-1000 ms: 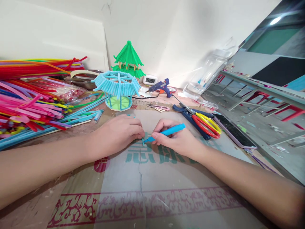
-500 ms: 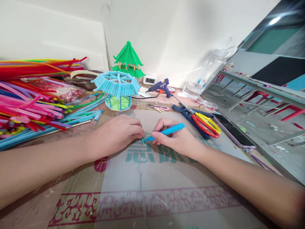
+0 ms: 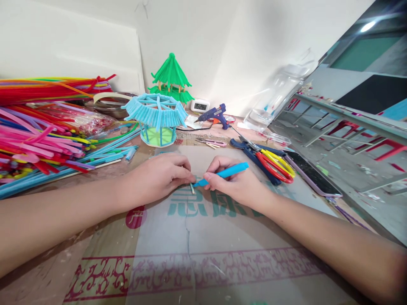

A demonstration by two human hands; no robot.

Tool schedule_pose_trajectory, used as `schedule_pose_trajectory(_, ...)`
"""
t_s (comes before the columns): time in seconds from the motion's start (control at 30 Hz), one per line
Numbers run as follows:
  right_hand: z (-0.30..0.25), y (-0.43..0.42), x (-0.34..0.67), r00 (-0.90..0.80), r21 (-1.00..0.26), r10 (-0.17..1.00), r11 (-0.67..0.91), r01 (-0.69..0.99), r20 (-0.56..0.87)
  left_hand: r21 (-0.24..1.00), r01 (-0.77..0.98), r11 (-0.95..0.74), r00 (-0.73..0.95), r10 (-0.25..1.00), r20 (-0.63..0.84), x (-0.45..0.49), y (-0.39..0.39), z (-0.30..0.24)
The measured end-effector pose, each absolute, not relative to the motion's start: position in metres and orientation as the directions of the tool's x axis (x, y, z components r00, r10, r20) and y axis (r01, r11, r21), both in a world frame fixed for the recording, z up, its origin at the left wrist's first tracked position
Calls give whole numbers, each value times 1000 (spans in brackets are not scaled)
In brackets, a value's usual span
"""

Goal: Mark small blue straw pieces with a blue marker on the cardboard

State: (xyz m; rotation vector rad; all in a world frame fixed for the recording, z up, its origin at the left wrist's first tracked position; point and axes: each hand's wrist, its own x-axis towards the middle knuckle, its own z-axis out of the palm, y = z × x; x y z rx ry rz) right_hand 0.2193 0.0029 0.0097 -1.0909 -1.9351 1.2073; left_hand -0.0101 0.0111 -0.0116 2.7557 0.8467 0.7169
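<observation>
My left hand (image 3: 167, 173) is closed, thumb and forefinger pinching a short, thin wooden stick (image 3: 192, 189) whose pale end sticks out below the fingertips. In my right hand (image 3: 230, 178) is a blue marker (image 3: 232, 170), held like a pen and slanting down to the left. Its tip is at the stick, close to my left fingertips; whether it touches cannot be made out. Both hands are low over the printed cardboard sheet (image 3: 165, 237). Behind them stands a small round pavilion model (image 3: 158, 120) with a light-blue fuzzy roof and blue posts.
Bundles of coloured pipe cleaners (image 3: 38, 140) fill the left. At the back are a green tiered model (image 3: 171, 74), a digital clock (image 3: 200, 105), a blue glue gun (image 3: 213, 115) and a clear bottle (image 3: 270, 101). Scissors (image 3: 273, 165) and a phone (image 3: 311, 173) lie at right.
The stick's visible side has gone from blue to pale wood, so it appears turned between my left fingers. Both hands have shifted very slightly to the right.
</observation>
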Motion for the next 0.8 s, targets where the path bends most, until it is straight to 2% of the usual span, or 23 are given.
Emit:
schedule_pose_trajectory(0.27,10,2,221,-516,-915,856,231,331,29,280,489,-826,723,564,399,-9,10,-9)
schedule_pose_trajectory(0.8,11,2,221,-543,-902,838,276,332,57,251,472,-845,735,534,418,-8,11,-10)
